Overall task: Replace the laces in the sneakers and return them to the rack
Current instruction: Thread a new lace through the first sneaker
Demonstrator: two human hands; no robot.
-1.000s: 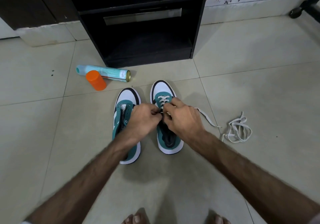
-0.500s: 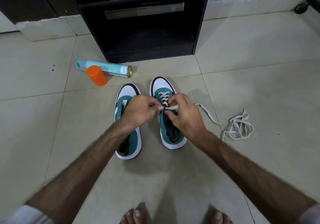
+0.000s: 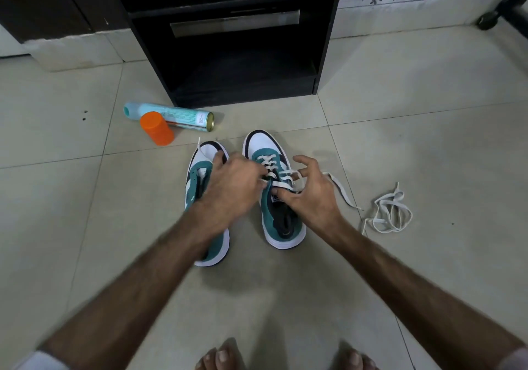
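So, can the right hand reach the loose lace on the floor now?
Probably yes: the loose lace lies on bare tile just right of the right hand, nothing between them, though that hand holds the sneaker's lace.

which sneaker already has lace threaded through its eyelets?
The sneaker on the right, under the right hand: white lace crosses its front eyelets. The left sneaker shows bare eyelets.

Dim, soft shadows, wide-angle edge distortion
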